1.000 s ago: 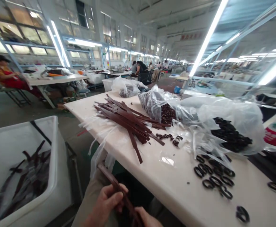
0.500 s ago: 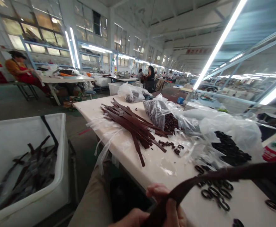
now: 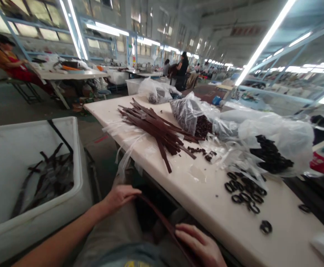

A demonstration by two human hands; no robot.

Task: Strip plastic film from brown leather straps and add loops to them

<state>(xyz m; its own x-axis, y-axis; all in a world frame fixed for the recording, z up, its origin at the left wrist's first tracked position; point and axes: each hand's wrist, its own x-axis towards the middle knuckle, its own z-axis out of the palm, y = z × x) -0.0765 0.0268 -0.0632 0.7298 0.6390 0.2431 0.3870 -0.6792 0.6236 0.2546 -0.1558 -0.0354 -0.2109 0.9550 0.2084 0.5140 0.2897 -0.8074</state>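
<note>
Over my lap, a long dark brown strap runs slantwise between my two hands. My left hand pinches its far end, with thumb and fingers pressed together. Lower and to the right, my right hand is closed around the strap nearer my body; its thumb is hidden. On the table beside me lies a pile of similar brown strips. Black ring-shaped buckles are scattered to the right of my hands, with a single black buckle nearer me.
A white bin with dark strips inside stands at my left. Clear plastic bags of small dark parts line the far side of the white table. A co-worker sits at another table, far left.
My left hand has moved left and away from my right, drawing the strap's end with it. The strap has swung off the table's right side to over my lap.
</note>
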